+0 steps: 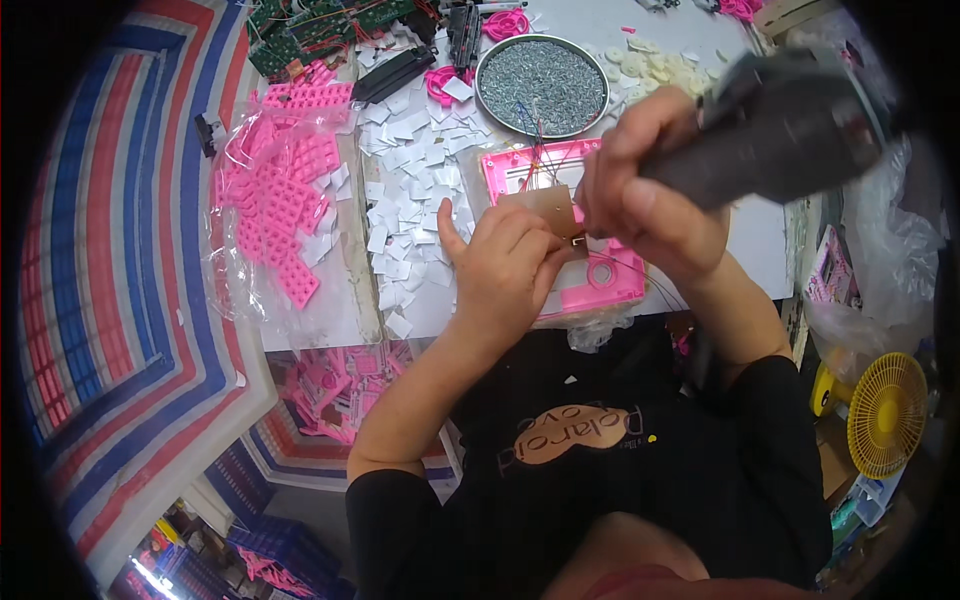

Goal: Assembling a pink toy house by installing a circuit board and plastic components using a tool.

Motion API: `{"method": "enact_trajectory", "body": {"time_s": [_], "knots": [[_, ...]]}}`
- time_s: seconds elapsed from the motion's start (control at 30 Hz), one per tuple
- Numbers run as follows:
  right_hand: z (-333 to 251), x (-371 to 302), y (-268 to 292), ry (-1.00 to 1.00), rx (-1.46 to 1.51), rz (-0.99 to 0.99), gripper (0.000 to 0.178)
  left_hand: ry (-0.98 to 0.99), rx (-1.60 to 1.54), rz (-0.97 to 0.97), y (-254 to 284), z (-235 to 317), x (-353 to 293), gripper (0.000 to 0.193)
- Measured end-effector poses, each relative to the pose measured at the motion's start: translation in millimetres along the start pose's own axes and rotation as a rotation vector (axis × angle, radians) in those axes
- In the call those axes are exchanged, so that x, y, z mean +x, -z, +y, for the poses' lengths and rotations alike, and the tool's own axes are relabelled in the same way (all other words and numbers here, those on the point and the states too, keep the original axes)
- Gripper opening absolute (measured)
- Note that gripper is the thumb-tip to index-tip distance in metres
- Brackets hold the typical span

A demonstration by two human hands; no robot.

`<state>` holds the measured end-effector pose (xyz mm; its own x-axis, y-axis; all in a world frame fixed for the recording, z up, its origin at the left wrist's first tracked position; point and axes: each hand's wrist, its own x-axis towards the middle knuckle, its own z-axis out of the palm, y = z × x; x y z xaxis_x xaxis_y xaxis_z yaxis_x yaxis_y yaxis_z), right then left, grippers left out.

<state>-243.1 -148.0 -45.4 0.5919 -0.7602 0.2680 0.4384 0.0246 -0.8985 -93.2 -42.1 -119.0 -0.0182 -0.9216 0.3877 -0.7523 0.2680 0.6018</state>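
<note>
"What is the right hand [655, 190] doing?"

"It is wrapped around a thick, dark grey handheld power tool [780, 130], blurred at its rear end. The working tip is hard to make out near the fingers."

"And the left hand [505, 260]?"

"Its fingers are bent over a flat, brown rectangular board [540, 205], the little finger sticking out. I can't tell whether they pinch the board or only press on it."

"Where is that board?"

"Over a bright pink, rectangular plastic housing [625, 285], near the front edge of the white tabletop [760, 235]. Thin red and dark wires [535, 160] rise behind the board."

"What lies around it?"

"Just beyond the housing is a round, shallow metal tray [478, 88] of small silvery screws [540, 85]. Small white rectangular pieces [405, 215] are scattered to the left, and farther left, bumpy pink pads [285, 250] lie in clear plastic."
</note>
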Motion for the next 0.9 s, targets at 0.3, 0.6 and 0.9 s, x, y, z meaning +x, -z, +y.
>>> {"method": "enact_trajectory", "body": {"time_s": [0.3,0.6,0.9], "knots": [[14,-3,3,0.049,-0.042,-0.137,0.028,-0.020,-0.015,0.066,-4,-2,0,0.018],[9,-6,5,-0.017,0.063,-0.135,0.027,-0.024,-0.017,0.070,-4,-4,0,0.018],[15,-5,-3,0.042,-0.030,-0.127,0.028,-0.023,-0.029,0.079,-4,-2,1,0.018]]}}
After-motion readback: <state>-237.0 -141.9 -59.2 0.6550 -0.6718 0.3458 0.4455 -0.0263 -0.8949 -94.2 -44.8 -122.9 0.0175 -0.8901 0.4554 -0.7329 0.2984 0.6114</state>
